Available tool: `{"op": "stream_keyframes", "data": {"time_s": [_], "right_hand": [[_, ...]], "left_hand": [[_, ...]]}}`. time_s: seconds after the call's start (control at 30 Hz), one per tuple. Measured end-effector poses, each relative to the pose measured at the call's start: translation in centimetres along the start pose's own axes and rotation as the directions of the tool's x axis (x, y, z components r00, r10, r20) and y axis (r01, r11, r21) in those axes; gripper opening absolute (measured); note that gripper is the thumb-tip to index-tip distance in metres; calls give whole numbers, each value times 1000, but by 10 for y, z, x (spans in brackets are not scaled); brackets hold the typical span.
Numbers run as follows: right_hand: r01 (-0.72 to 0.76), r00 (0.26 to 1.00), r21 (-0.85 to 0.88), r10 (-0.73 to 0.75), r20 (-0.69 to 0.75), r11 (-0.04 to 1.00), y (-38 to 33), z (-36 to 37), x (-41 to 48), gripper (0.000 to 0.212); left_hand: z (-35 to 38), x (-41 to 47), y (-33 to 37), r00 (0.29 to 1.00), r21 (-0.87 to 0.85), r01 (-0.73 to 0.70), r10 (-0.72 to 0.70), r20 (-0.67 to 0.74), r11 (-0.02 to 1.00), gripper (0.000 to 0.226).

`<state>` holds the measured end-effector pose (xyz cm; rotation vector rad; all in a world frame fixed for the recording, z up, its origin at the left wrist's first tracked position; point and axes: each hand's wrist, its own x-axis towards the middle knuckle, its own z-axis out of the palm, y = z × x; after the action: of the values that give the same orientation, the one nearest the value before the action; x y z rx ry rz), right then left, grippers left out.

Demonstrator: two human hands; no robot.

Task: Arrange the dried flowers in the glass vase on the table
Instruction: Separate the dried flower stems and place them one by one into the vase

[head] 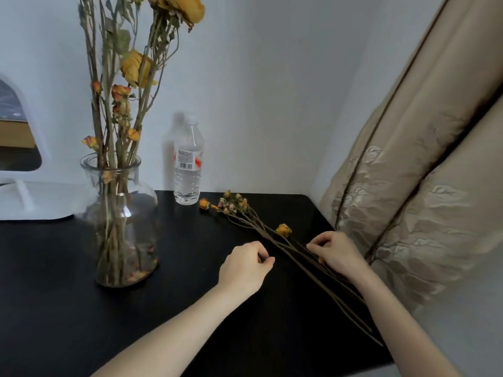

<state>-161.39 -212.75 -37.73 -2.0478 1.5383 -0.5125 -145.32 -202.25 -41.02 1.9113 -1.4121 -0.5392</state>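
A clear glass vase (121, 213) stands on the left of the black table (190, 308), holding several tall dried flowers (130, 66) with yellow and orange heads. A loose bunch of dried stems (288, 248) lies flat on the table's right side, with small buds at the far end and one yellow bud midway. My left hand (243, 265) rests on the table just left of the stems, fingers curled and pinched, holding nothing that I can make out. My right hand (333, 253) lies over the stems, its fingers curled onto them.
A plastic water bottle (188, 161) stands at the table's back edge, near the buds. A beige curtain (413, 170) hangs along the right edge. A white object (35, 197) sits at the far left. White walls close the corner.
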Motion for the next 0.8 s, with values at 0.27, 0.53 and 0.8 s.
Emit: {"op": "stream_keyframes", "data": {"time_s": [0.27, 0.53, 0.8], "right_hand": [[12, 996, -125, 0, 92, 992, 18, -2, 5, 13], [26, 993, -168, -6, 121, 985, 24, 4, 12, 10], [29, 996, -257, -7, 83, 966, 21, 12, 11, 4]], "left_hand": [[41, 35, 27, 952, -122, 297, -283, 118, 947, 36], [60, 44, 30, 919, -303, 393, -360, 161, 868, 20], [48, 38, 31, 927, -381, 373, -328, 181, 846, 22]]}}
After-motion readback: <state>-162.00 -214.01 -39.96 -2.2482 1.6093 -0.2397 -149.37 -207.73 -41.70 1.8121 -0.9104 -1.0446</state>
